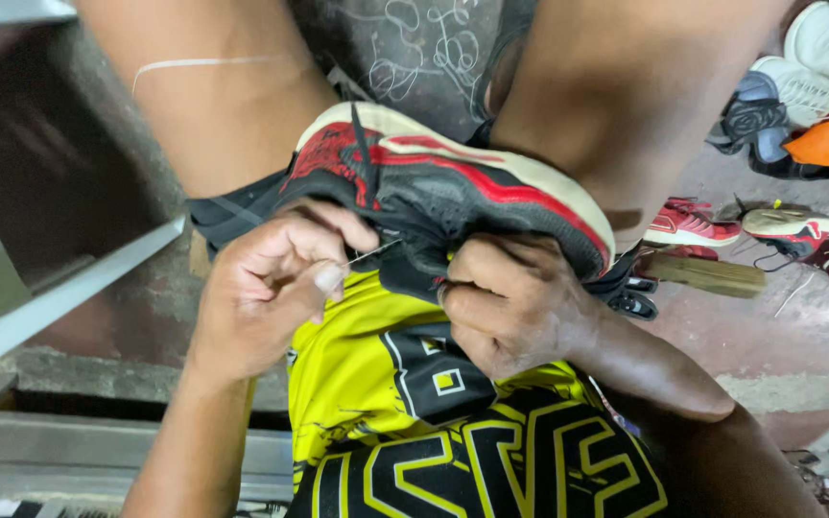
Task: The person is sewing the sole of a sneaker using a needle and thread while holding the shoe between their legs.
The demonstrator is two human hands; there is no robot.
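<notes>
Yellow and black jersey fabric (376, 384), smooth and printed with blocky shapes, is filling the near middle, closest to the lens. Beyond it, a black and red sports shoe (453, 187) with a cream rubber sole is lying wedged between the person's bare knees, its long axis running from upper left down to lower right, sole edge facing far. Right hand (515, 302) is gripping the shoe's dark mesh upper, fingers curled tight. Left hand (266, 288) is pinching a thin metal needle (373, 252) between thumb and fingers, its tip pointing right into the upper. Far right, loose shoes (784, 225) are lying on reddish concrete.
</notes>
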